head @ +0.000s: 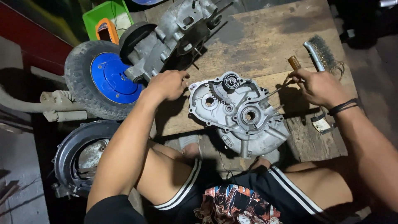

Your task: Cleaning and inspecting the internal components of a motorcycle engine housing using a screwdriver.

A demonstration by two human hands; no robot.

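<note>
— Knees and those patterned shorts sit nearest. What's beyond them?

— Just past my knees lies the engine case half, flat on the wooden board, open side up. It's bare grey cast metal, dull and a bit grimy, with a raised rim dotted by bolt holes. Two round bores show in it, one toward the left, one nearer the middle with a bearing ring around it. At its far edge a toothed gear sits beside a dark round hub.

— And your hands?

— My left hand is at the case's far-left corner, fingers curled in; the fingertips are by the rim, though I can't tell whether they grip anything. My right hand hovers off the right side, fingers pinched shut around a screwdriver with an amber handle, its thin shaft slanting down toward the case's right edge.

— What else is around?

— Wire brush on the board just beyond my right hand. Far left, a second engine block still joined to a small wheel with a blue rim. Near left, on the floor, a dark round cover.
</note>
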